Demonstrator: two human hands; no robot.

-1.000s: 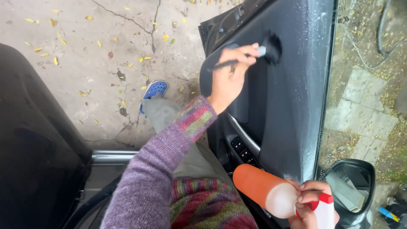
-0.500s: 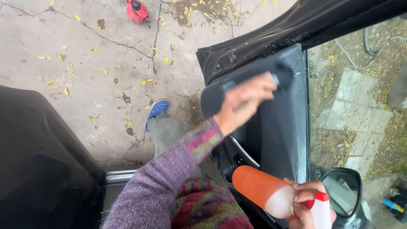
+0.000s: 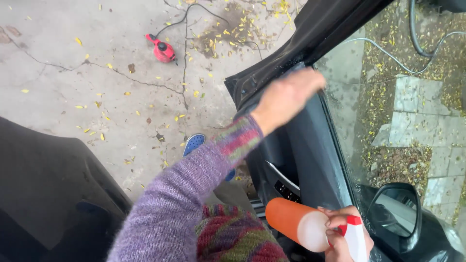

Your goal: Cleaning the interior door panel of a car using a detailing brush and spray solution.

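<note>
My left hand (image 3: pixel 287 98), in a purple knitted sleeve, is raised against the upper edge of the open black car door (image 3: pixel 310 150), where the panel meets the window glass (image 3: pixel 361 121). It is blurred and its fingers are closed; the small brush seen in it earlier is hidden behind the hand. My right hand (image 3: pixel 342 235) is low at the bottom edge, gripping an orange spray bottle (image 3: pixel 290 222) with a white and red trigger head, held tilted in front of the door's switch panel.
A black side mirror (image 3: pixel 395 209) sticks out at the lower right. A blue shoe (image 3: pixel 194 143) rests on cracked concrete strewn with yellow leaves. A red machine (image 3: pixel 162 50) with a cable lies farther off. Black car bodywork (image 3: pixel 43 194) fills the lower left.
My left hand has swept up and to the right along the door panel to its top edge. The view has tilted up, bringing the red machine into sight. The spray bottle has barely moved.
</note>
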